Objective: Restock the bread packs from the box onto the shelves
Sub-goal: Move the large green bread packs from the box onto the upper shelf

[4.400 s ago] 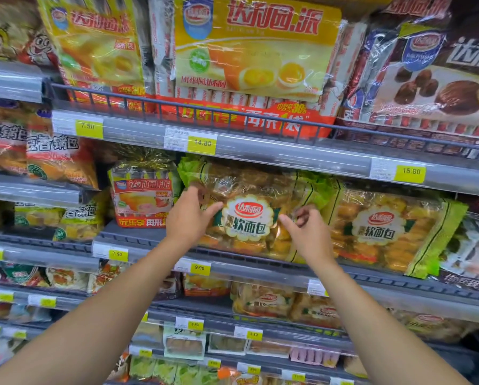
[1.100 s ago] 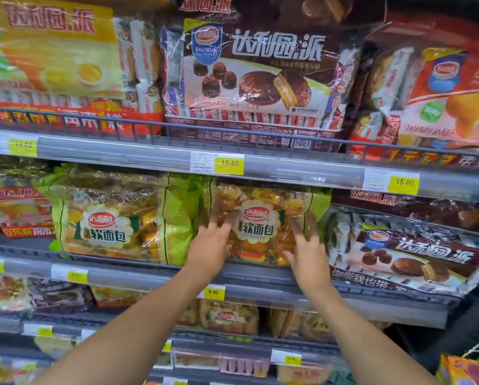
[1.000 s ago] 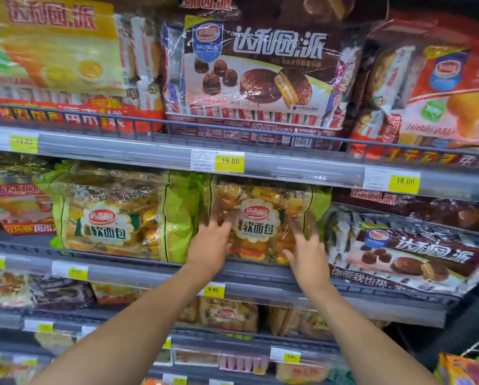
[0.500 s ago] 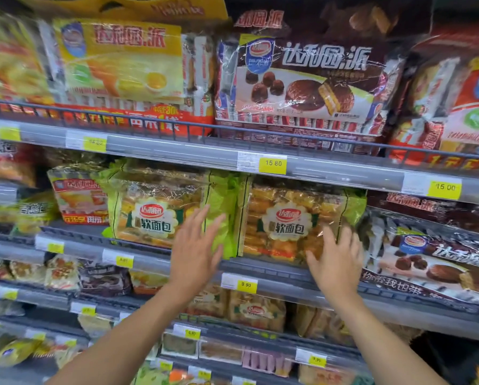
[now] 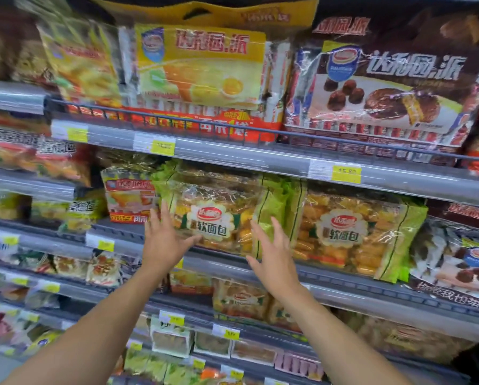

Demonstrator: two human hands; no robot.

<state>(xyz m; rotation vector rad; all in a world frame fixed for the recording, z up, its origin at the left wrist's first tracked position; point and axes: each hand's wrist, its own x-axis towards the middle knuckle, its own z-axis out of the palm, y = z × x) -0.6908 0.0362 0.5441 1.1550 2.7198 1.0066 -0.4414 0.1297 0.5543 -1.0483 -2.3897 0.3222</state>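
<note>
Two soft bread packs stand side by side on the middle shelf (image 5: 221, 266), upright and leaning back a little, their lower edges just behind the shelf's front rail. The left bread pack (image 5: 214, 220) sits toward the middle of the shelf's front edge, and its crumpled green side panel touches the right bread pack (image 5: 352, 234), which fills the space further toward the right end. The left hand (image 5: 161, 243) is raised in front of the left bread pack's lower left corner, fingers straight and spread, thumb pointing across under the label. The right hand (image 5: 274, 257) is held up before the same pack's lower right corner, also with fingers apart and gripping nothing. Whether either hand touches the wrapper cannot be told. A small orange pie pack (image 5: 127, 197) stands just beside the left bread pack toward the left end of the shelf, and a dark chocolate pie pack (image 5: 460, 269) lies at the right end. On the upper shelf (image 5: 246, 158) a large yellow pie pack (image 5: 202, 68) stands left of a large brown chocolate pie pack (image 5: 385, 93), with a yellow price tag (image 5: 346, 173) on the front rail below it.
</note>
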